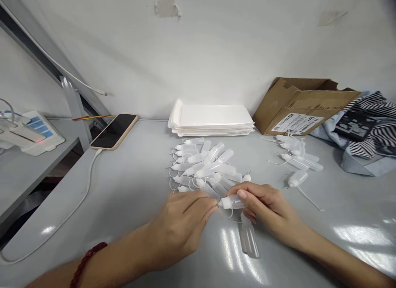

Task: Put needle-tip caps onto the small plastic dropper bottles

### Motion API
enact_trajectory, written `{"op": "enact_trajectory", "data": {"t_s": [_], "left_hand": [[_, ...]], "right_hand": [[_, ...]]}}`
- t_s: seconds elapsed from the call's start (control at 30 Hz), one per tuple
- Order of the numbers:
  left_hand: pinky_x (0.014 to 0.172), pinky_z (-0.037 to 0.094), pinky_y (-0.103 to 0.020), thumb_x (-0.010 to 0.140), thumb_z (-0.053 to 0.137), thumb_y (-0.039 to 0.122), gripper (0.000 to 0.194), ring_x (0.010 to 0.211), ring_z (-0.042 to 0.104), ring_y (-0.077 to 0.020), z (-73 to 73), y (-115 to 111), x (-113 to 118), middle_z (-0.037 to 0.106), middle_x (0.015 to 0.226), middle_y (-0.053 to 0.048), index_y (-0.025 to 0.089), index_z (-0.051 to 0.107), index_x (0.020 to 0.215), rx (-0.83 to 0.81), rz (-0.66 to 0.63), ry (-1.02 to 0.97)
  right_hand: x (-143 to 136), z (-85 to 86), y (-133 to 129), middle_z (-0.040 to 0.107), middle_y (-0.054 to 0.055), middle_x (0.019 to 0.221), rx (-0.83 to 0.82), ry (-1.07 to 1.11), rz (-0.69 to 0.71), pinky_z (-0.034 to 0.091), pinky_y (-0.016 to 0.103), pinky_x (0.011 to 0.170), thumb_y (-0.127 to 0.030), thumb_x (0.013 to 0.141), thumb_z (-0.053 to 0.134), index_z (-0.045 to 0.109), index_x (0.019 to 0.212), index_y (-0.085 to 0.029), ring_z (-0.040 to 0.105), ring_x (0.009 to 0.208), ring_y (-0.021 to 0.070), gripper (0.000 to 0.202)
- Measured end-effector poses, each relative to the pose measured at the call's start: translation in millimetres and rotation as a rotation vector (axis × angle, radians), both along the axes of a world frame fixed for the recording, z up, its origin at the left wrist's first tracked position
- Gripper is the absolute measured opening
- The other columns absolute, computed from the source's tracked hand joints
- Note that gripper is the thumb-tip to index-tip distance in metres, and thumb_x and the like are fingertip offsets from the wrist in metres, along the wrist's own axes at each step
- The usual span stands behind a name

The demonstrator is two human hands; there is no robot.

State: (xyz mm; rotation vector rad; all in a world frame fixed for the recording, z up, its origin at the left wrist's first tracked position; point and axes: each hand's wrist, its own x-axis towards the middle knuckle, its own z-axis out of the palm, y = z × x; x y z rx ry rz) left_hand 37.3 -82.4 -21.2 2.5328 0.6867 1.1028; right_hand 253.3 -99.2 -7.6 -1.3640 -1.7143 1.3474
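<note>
My right hand (262,203) grips a small clear needle-tip bottle (236,202) with a white top, thumb and fingers around its body. It lies nearly level, top toward the left. My left hand (185,222) is closed in a pinch at the bottle's tip; its fingers hide the very end. A thin white strap hangs below the bottle's neck. Just under my right hand is another clear bottle (250,240); whether my lower fingers touch it I cannot tell. Beyond both hands lies a pile of similar bottles (207,168), many with thin metal needles and white straps.
More bottles (298,178) are scattered at the right, before a tilted cardboard box (291,100). A stack of white sheets or envelopes (213,116) stands against the wall. Bundled cloth (359,156) lies far right. At left is a phone (114,131) on a white cable (88,187).
</note>
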Motion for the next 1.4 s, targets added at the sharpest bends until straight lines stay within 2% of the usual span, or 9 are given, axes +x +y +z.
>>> {"op": "enact_trajectory", "data": {"t_s": [0.17, 0.37, 0.53, 0.6, 0.77, 1.0, 1.1, 1.23, 1.4], "left_hand": [[0.061, 0.047, -0.023, 0.088, 0.049, 0.005, 0.014, 0.067, 0.059, -0.0114, 3.7, 0.9, 0.4, 0.063, 0.078, -0.003, 0.013, 0.057, 0.096, -0.076, 0.009, 0.035], [0.058, 0.046, -0.021, 0.089, 0.047, 0.008, 0.013, 0.063, 0.057, -0.0098, 6.7, 8.6, -0.1, 0.062, 0.074, -0.001, 0.014, 0.058, 0.094, -0.077, 0.069, 0.046], [0.057, 0.046, -0.019, 0.087, 0.051, 0.010, 0.011, 0.064, 0.059, -0.0098, 6.5, 22.8, -5.3, 0.065, 0.074, 0.000, 0.015, 0.060, 0.090, -0.015, 0.225, -0.041], [0.055, 0.044, -0.019, 0.087, 0.052, 0.010, 0.011, 0.062, 0.056, -0.0096, 5.1, 28.1, -7.9, 0.063, 0.072, 0.000, 0.015, 0.061, 0.090, -0.003, 0.279, -0.043], [0.053, 0.041, -0.019, 0.087, 0.053, 0.012, 0.009, 0.057, 0.052, -0.0085, -1.3, 32.0, -12.0, 0.061, 0.069, 0.001, 0.014, 0.062, 0.088, 0.072, 0.334, 0.041], [0.056, 0.042, -0.020, 0.089, 0.049, 0.015, 0.012, 0.060, 0.055, -0.0097, -5.3, 31.5, -11.8, 0.063, 0.073, 0.000, 0.015, 0.061, 0.091, 0.125, 0.350, 0.132], [0.053, 0.042, -0.019, 0.088, 0.050, 0.016, 0.011, 0.058, 0.055, -0.0089, -4.9, 31.8, -11.0, 0.063, 0.074, 0.000, 0.016, 0.060, 0.093, 0.111, 0.360, 0.122], [0.049, 0.042, -0.016, 0.086, 0.053, 0.013, 0.016, 0.056, 0.055, -0.0075, -1.3, 28.6, -9.0, 0.062, 0.071, 0.002, 0.015, 0.058, 0.101, 0.115, 0.397, 0.087], [0.047, 0.041, -0.019, 0.078, 0.056, 0.007, 0.011, 0.047, 0.050, -0.0065, 12.9, 17.1, -7.2, 0.056, 0.058, 0.007, 0.018, 0.055, 0.079, 0.149, 0.498, -0.059]], "right_hand": [[2.0, 2.1, 1.7, 0.041, -0.004, 0.053, 0.069, -0.032, 0.001, 0.031, 0.024, 0.049, -0.043, 0.094, 0.038, 0.064, 0.090, -0.018, 0.040, 0.050, 0.0103, 0.037], [2.6, 5.7, 4.6, 0.052, -0.002, 0.058, 0.110, -0.092, -0.018, 0.036, 0.023, 0.050, -0.043, 0.093, 0.040, 0.062, 0.090, -0.018, 0.047, 0.052, 0.0108, 0.034], [10.5, 9.0, 8.9, 0.059, -0.001, 0.072, 0.259, -0.389, -0.082, 0.038, 0.024, 0.049, -0.047, 0.087, 0.049, 0.051, 0.107, -0.018, 0.049, 0.051, 0.0106, 0.035], [14.0, 11.9, 9.9, 0.060, 0.000, 0.076, 0.273, -0.503, -0.101, 0.036, 0.025, 0.046, -0.050, 0.084, 0.052, 0.049, 0.105, -0.018, 0.046, 0.045, 0.0090, 0.038], [16.3, 19.8, 7.4, 0.057, 0.000, 0.062, 0.249, -0.664, -0.004, 0.033, 0.024, 0.046, -0.055, 0.084, 0.050, 0.054, 0.076, -0.019, 0.048, 0.047, 0.0109, 0.036], [13.1, 17.9, 5.3, 0.062, 0.002, 0.067, 0.234, -0.684, 0.059, 0.034, 0.025, 0.049, -0.051, 0.082, 0.055, 0.058, 0.075, -0.019, 0.052, 0.052, 0.0131, 0.033], [15.5, 16.5, 3.9, 0.059, 0.002, 0.058, 0.199, -0.747, 0.046, 0.031, 0.025, 0.046, -0.056, 0.082, 0.052, 0.053, 0.065, -0.020, 0.048, 0.047, 0.0130, 0.040], [17.7, 18.6, -1.4, 0.054, 0.002, 0.050, 0.075, -0.800, 0.123, 0.028, 0.026, 0.044, -0.063, 0.078, 0.053, 0.048, 0.054, -0.020, 0.045, 0.045, 0.0128, 0.049], [12.4, 16.7, -7.5, 0.058, 0.000, 0.051, -0.050, -0.769, 0.256, 0.026, 0.024, 0.043, -0.062, 0.073, 0.059, 0.052, 0.057, -0.020, 0.047, 0.047, 0.0131, 0.045]]}}
